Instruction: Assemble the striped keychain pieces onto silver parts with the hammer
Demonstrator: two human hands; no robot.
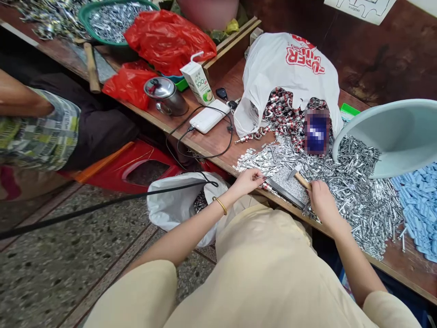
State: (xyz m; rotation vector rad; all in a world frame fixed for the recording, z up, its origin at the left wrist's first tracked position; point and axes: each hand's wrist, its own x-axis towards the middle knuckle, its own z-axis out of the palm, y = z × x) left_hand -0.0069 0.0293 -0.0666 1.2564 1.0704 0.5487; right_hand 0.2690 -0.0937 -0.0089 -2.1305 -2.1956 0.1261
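My right hand (pixel 322 204) is wrapped round the wooden handle of a small hammer (pixel 302 179), whose metal head points up and left above the tabletop. Close to the table edge, my left hand (pixel 248 181) pinches a small red-and-silver metal piece (pixel 267 186), partly hidden by the fingertips. A dark flat metal bar (pixel 286 192) lies along the edge between both hands. Just beyond are heaped small silver metal parts (pixel 362 205) and a scatter of flat metal pieces (pixel 264 157). Red-and-silver metal assemblies (pixel 282 111) spill from a white plastic bag (pixel 259 64).
At right, a pale tipped basin (pixel 409 132) stands near light-blue pieces (pixel 416 200). Leftward are a white power bank (pixel 210 116) with cable, metal mug (pixel 170 102), drink carton (pixel 198 82) and red bags (pixel 167 41). A white sack (pixel 167 200) stands below; another person's arm (pixel 23 98) is left.
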